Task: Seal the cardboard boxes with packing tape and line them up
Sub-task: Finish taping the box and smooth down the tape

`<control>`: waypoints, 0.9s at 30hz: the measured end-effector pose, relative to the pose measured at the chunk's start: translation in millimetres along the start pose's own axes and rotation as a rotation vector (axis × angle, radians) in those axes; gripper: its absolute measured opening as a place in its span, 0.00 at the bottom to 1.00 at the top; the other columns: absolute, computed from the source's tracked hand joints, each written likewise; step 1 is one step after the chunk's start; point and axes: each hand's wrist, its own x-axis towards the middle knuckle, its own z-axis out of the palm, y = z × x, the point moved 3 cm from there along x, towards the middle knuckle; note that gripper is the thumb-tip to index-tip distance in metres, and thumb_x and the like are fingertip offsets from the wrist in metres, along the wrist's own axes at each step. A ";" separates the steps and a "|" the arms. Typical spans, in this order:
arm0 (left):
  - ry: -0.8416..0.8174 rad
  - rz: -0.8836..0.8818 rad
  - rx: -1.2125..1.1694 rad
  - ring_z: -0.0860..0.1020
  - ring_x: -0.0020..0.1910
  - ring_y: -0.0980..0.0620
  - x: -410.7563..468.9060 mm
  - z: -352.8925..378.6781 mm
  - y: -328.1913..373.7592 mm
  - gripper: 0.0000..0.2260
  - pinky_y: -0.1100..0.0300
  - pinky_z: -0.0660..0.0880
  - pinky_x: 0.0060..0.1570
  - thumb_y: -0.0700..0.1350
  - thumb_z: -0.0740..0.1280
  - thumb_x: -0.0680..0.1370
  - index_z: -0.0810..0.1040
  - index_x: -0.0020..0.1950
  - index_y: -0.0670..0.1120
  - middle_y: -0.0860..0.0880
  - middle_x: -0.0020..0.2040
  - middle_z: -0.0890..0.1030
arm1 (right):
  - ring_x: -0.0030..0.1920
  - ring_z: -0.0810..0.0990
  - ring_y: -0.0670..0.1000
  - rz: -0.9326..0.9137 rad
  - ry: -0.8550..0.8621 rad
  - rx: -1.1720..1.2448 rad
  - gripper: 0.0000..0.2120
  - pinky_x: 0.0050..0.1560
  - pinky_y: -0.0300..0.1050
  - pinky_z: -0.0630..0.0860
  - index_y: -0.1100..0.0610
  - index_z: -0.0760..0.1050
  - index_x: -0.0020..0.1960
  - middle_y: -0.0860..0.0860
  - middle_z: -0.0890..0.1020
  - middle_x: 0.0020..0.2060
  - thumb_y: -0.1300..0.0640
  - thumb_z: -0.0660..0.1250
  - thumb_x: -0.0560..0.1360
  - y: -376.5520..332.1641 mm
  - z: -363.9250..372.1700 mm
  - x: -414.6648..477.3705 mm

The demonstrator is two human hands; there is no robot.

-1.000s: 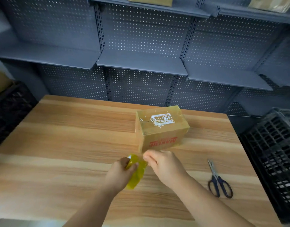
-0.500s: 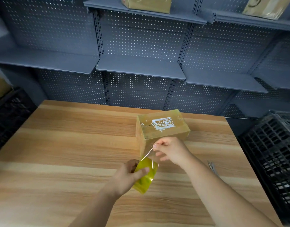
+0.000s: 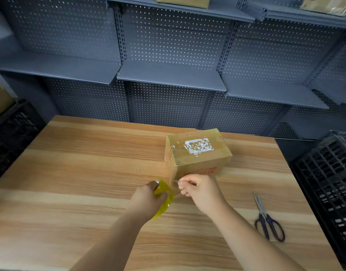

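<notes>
Held items: the left hand (image 3: 148,200) grips a yellow-tinted tape roll (image 3: 164,200) on edge above the table (image 3: 70,192). At its 3 o'clock the right hand (image 3: 199,192) pinches the clear tape strip (image 3: 176,185) between thumb and forefinger. At 12 o'clock of the right hand stands one cardboard box (image 3: 197,155), right of table centre: glossy with tape, torn white label on top, red print partly hidden behind the knuckles. Dark-handled scissors (image 3: 268,220) lie closed at 4 o'clock, well apart. Surrounds: black crate (image 3: 328,182) at 3 o'clock, grey perforated shelving (image 3: 168,75) at 12.
</notes>
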 end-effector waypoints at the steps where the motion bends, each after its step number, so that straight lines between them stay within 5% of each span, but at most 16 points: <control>1: 0.016 -0.003 0.037 0.79 0.49 0.45 2.7 -2.2 0.0 0.19 0.59 0.68 0.39 0.58 0.67 0.76 0.76 0.62 0.48 0.47 0.48 0.81 | 0.37 0.84 0.51 -0.002 0.032 0.037 0.15 0.48 0.54 0.82 0.45 0.82 0.34 0.49 0.85 0.33 0.62 0.70 0.75 0.5 -0.9 -1.5; 4: 0.020 -0.012 0.173 0.78 0.54 0.44 7.7 -10.9 -3.3 0.27 0.58 0.73 0.44 0.62 0.65 0.76 0.70 0.72 0.51 0.46 0.57 0.80 | 0.38 0.85 0.49 -0.037 0.063 0.086 0.14 0.46 0.47 0.82 0.45 0.82 0.37 0.50 0.85 0.33 0.62 0.71 0.75 1.2 -3.7 -6.1; 10: -0.198 0.158 0.329 0.75 0.50 0.50 8.6 -29.8 7.4 0.26 0.58 0.70 0.43 0.61 0.69 0.75 0.71 0.69 0.51 0.51 0.53 0.77 | 0.42 0.86 0.52 0.185 0.133 0.424 0.05 0.46 0.47 0.83 0.57 0.84 0.45 0.53 0.86 0.38 0.64 0.71 0.75 27.7 -6.4 1.7; 14: -0.371 0.231 0.211 0.72 0.41 0.58 6.6 -35.6 10.5 0.27 0.68 0.66 0.36 0.54 0.75 0.71 0.72 0.68 0.52 0.57 0.44 0.74 | 0.41 0.85 0.55 0.217 0.163 0.520 0.05 0.42 0.46 0.83 0.57 0.82 0.44 0.55 0.86 0.39 0.65 0.70 0.76 32.5 -2.8 6.8; 17: -0.498 0.235 0.139 0.76 0.47 0.53 4.3 -33.4 1.5 0.23 0.62 0.73 0.42 0.49 0.76 0.70 0.74 0.63 0.52 0.54 0.51 0.78 | 0.43 0.86 0.55 0.208 0.147 0.513 0.05 0.43 0.47 0.83 0.56 0.83 0.45 0.55 0.86 0.40 0.64 0.70 0.76 33.7 -3.2 10.8; 20: -0.621 0.165 -0.002 0.78 0.44 0.59 2.7 -32.2 -11.0 0.19 0.61 0.75 0.45 0.46 0.75 0.70 0.76 0.59 0.54 0.58 0.45 0.80 | 0.43 0.86 0.53 0.192 0.112 0.465 0.06 0.43 0.47 0.82 0.55 0.83 0.45 0.53 0.87 0.39 0.63 0.70 0.76 34.2 -3.1 14.4; 24: -0.502 0.183 0.115 0.76 0.43 0.55 7.3 -29.2 -18.6 0.14 0.64 0.70 0.41 0.48 0.72 0.73 0.75 0.57 0.49 0.54 0.44 0.77 | 0.43 0.86 0.50 0.183 0.121 0.410 0.06 0.45 0.47 0.82 0.53 0.84 0.44 0.51 0.87 0.40 0.62 0.71 0.75 38.8 -2.8 19.4; 27: -0.309 0.289 0.379 0.75 0.60 0.48 16.8 -31.8 -17.1 0.20 0.59 0.72 0.54 0.49 0.67 0.76 0.69 0.67 0.49 0.50 0.60 0.76 | 0.41 0.84 0.46 0.190 0.151 0.420 0.05 0.47 0.47 0.82 0.51 0.85 0.42 0.49 0.87 0.43 0.61 0.74 0.74 44.3 0.3 21.7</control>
